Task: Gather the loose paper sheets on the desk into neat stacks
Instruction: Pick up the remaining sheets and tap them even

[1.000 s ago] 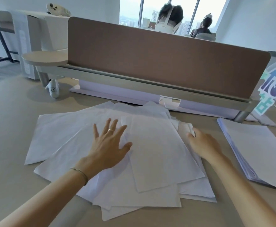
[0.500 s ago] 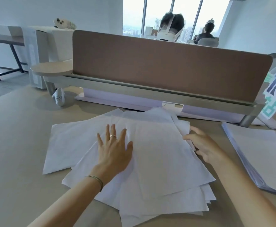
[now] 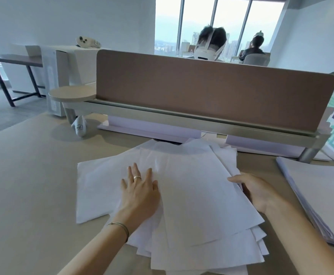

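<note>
Pressing flat, the open left hand (image 3: 140,192) steadies loose sheets (image 3: 197,197) while the right hand (image 3: 258,190) cups their right edge, squaring them.

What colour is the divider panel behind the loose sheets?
Muted brown, plain with no pattern; the divider panel shows in the head view.

You get bright, even daylight from the windows (image 3: 215,22) far beyond your grip; soft shadows fall on the counter (image 3: 23,185), and wide-angle bending warps the slightly soft edges.
</note>
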Motion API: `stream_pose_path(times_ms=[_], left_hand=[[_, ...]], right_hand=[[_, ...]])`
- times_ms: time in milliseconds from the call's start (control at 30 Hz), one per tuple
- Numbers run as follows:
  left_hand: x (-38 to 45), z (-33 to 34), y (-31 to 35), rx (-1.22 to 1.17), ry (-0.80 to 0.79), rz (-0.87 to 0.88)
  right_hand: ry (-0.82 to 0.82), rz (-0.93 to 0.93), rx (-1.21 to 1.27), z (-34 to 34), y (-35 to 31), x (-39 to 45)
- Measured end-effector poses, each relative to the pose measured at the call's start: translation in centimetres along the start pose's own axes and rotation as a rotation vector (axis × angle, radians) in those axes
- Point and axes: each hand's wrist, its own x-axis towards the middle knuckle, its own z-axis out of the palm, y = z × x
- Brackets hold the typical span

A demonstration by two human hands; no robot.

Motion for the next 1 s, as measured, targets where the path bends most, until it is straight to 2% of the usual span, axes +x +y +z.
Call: stream_pose_path(times_ms=[67,100,167,233,267,333,433,567,667,767,900,1000], left_hand=[[0.1,-1.7,-1.4,-0.099,0.044,0.053],[0.6,-2.3,-2.8,-0.074,0.090,0.051],[1.7,-3.6,-5.9,0.088,0.078,-0.048],[1.7,-4.5,-7.3,0.252,-0.042,-0.165],[1.5,-4.7,-7.2,0.319,-0.063,-0.161],[0.9,-5.8,-6.3,0.410,0.013,-0.062],[1.4,-7.7,-6.4,0.304,0.113,-0.047],[0.0,-6.0,-6.1,0.264,-0.105,-0.053],[-1.3,-4.2,-3.9,0.231,-0.074,0.032],[-0.6,-4.6,-3.0,0.125,0.016,-0.007],[-2.6,-3.4,-0.4,0.125,-0.091,0.046],[-3.4,-3.4,0.9,-0.127,-0.147,0.049]], right_hand=[[-0.014,-0.034,-0.050,0.1,0.0,-0.1],[-0.019,-0.047,-0.080,0.1,0.2,-0.1],[-0.018,-0.065,-0.116,0.5,0.5,0.1],[0.003,-0.084,-0.153,1.1,0.8,0.2],[0.017,-0.090,-0.170,1.4,1.0,0.2],[0.048,-0.114,-0.201,1.7,1.3,0.6],[0.046,-0.132,-0.184,1.8,1.2,0.5],[0.003,-0.142,-0.137,2.1,1.1,0.1],[0.008,-0.150,-0.140,2.3,1.4,0.3],[0.031,-0.153,-0.146,2.2,1.4,0.1],[0.058,-0.136,-0.141,2.2,1.5,-0.1],[0.115,-0.148,-0.203,1.9,1.3,-0.8]])
